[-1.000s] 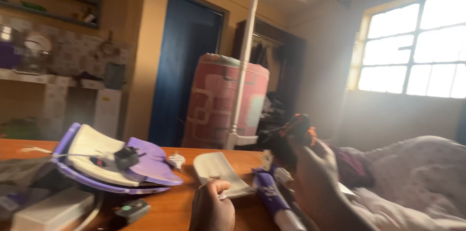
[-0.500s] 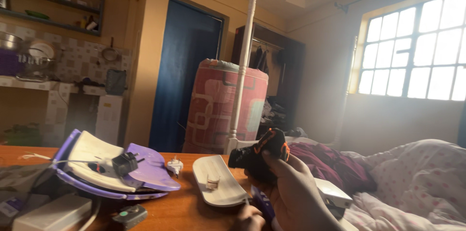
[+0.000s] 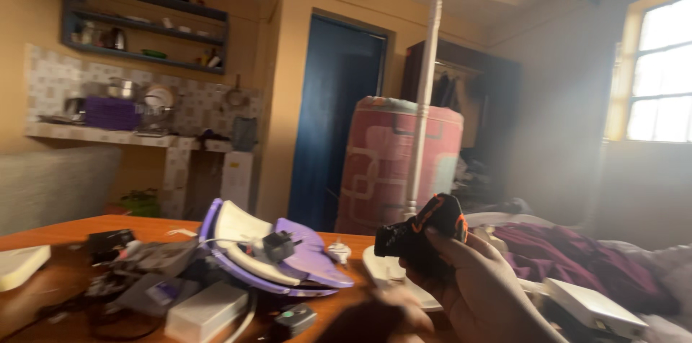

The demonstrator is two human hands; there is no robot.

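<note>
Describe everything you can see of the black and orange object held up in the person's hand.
The black and orange object is small and chunky, mostly black with bright orange trim on its rounded upper right end. A blunt black part juts out to the left. It looks like hard plastic. The right hand grips it from below and behind, fingers wrapped round its lower half, holding it raised above the wooden table, roughly level. Its exact kind cannot be told. Nothing else touches it.

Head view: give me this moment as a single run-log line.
right hand: holds black-and-orange tool raised | left hand: blurred, low over wooden table | purple-and-white casing: lies on table
</note>
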